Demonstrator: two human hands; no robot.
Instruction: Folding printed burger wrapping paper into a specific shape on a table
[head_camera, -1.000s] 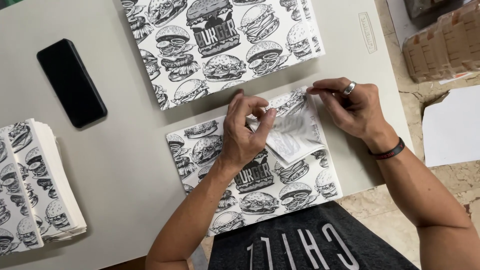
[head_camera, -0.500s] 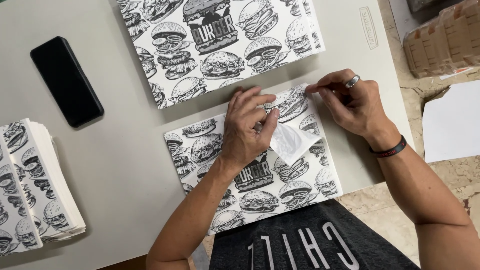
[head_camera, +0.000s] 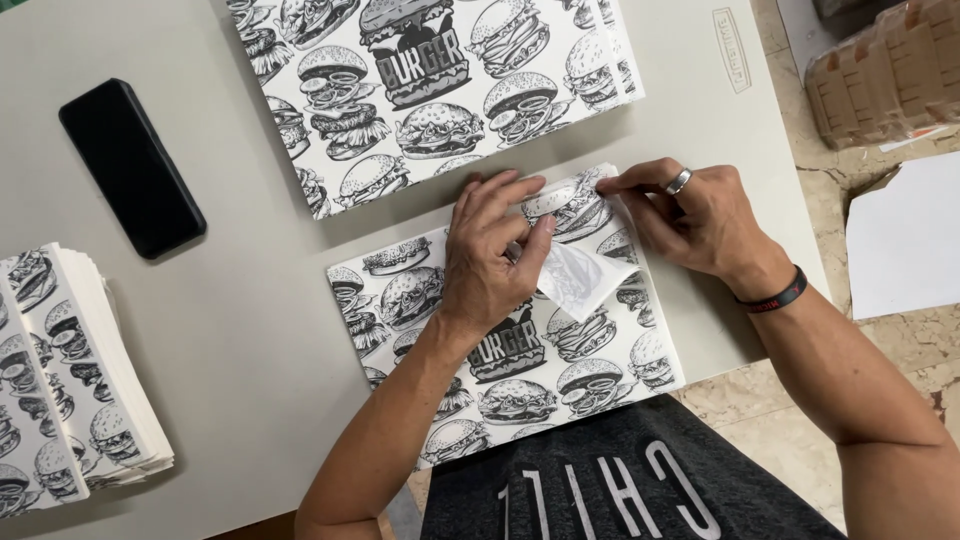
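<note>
A sheet of white paper printed with black burger drawings (head_camera: 560, 370) lies on the grey table (head_camera: 250, 330) in front of me. Its far right corner is folded over toward me, showing a plain underside. My left hand (head_camera: 492, 255) lies flat on the sheet, fingers pressing the fold. My right hand (head_camera: 690, 215), with a ring and a dark wristband, pinches the folded edge at the sheet's far end.
A stack of the same printed sheets (head_camera: 440, 90) lies just beyond. A thick pile of folded printed paper (head_camera: 70, 380) sits at the left edge. A black phone (head_camera: 132, 167) lies at the upper left. Cardboard (head_camera: 890, 80) and white paper (head_camera: 905, 235) lie on the floor at right.
The lifted corner flap has been pressed down flatter. Both hands shifted slightly toward the far edge of the sheet, with the left fingers now spread over the fold.
</note>
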